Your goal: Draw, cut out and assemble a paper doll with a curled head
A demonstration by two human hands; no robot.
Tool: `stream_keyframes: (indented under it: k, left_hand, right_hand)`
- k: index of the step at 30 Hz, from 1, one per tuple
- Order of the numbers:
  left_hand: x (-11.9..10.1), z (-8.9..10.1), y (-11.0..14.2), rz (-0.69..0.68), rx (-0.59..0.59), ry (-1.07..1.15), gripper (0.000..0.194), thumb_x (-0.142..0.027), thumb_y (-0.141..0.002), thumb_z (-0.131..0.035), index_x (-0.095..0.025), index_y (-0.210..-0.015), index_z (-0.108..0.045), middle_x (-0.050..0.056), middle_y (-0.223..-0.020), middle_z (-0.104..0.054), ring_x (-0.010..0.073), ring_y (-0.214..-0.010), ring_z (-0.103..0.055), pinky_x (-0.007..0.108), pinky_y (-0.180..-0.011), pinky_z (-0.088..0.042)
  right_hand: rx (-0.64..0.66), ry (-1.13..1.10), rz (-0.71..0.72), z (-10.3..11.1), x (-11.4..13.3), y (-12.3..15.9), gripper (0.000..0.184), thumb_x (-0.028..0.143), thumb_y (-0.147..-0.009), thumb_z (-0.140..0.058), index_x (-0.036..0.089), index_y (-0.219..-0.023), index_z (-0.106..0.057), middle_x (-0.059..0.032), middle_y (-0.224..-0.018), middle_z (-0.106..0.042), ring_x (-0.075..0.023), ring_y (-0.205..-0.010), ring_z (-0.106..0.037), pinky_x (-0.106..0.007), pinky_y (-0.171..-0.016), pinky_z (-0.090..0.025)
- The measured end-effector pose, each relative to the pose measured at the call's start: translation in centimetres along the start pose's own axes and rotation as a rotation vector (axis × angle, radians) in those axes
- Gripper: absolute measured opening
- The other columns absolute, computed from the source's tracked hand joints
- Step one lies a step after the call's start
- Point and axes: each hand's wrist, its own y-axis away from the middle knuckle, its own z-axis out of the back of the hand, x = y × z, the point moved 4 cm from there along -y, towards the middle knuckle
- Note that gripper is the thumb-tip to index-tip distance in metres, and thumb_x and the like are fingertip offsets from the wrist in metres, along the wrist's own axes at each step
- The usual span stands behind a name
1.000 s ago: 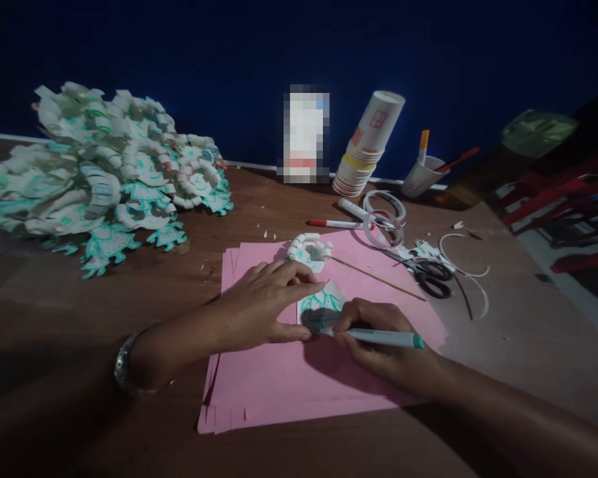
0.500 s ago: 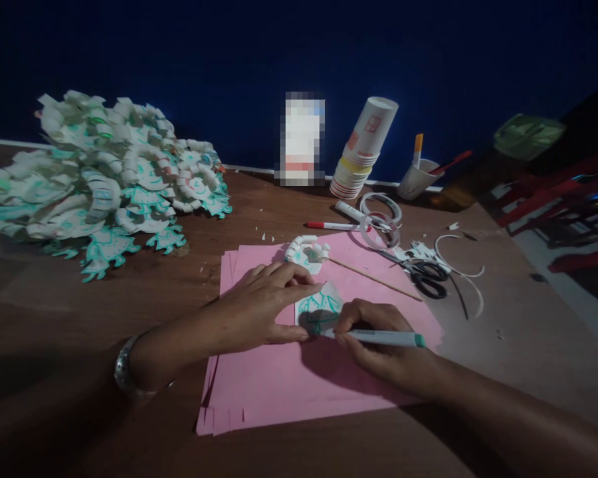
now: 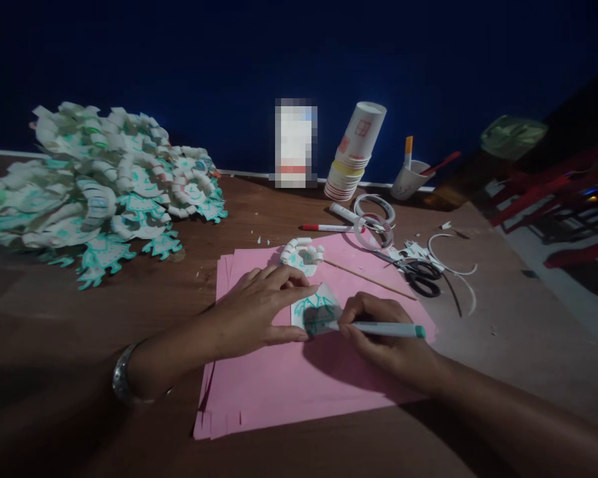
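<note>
My right hand is closed around a white marker with a green end. Its tip points at a small white piece of paper that bears a green drawing of a dress-like figure. My left hand lies spread, thumb and forefinger resting along the left side of that paper. Both hands are over a stack of pink sheets. Just above the left fingertips sits a paper head with white curled strips. A thin stick runs from beside it to the right.
Many white and green paper dolls are heaped at the left. Tilted stacked paper cups, a pen cup, a red-capped marker, tape rolls, black scissors and paper scraps lie toward the back right.
The marker hand has lifted slightly and turned a little, its tip shifting up along the drawing. The left hand keeps its place on the paper. The whole view has shifted slightly.
</note>
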Motion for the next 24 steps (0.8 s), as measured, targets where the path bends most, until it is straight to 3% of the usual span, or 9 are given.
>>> stream_keyframes:
  k: [24]
  left_hand:
    - [0.23,-0.15,0.02,0.002,0.003,-0.007,0.067,-0.048,-0.086,-0.069,-0.038,-0.147,-0.042,0.004,-0.138,-0.050,0.0284,-0.126,-0.045,0.044,-0.101,-0.036]
  right_hand:
    - [0.011,0.078,0.066,0.03,-0.33,0.20,0.005,0.015,-0.086,-0.059,0.017,-0.082,-0.058,0.0009,-0.069,-0.062,-0.0092,-0.056,-0.053,-0.019,-0.054,-0.039]
